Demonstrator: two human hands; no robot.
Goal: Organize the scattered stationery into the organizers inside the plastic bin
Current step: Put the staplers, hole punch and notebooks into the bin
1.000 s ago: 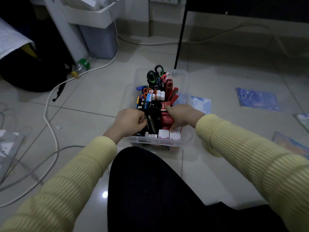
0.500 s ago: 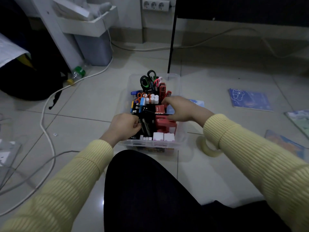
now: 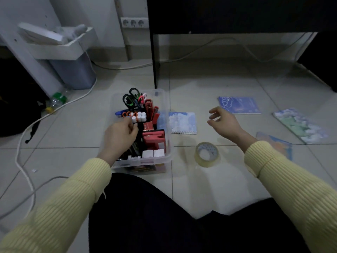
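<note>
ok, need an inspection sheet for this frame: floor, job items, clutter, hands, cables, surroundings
Surface: tiled floor, dim light.
Job's things: plastic bin packed with scissors and red staplers; tape roll and four notebooks lie outside it, to its right.
Clutter: bottle, black bag, far left.
Hands: left hand in the bin, fingers curled, hold unclear; right hand open, empty, above the floor.
Cables: white cable across the floor, left.
Surroundings: wall socket, grey bin, desk leg.
</note>
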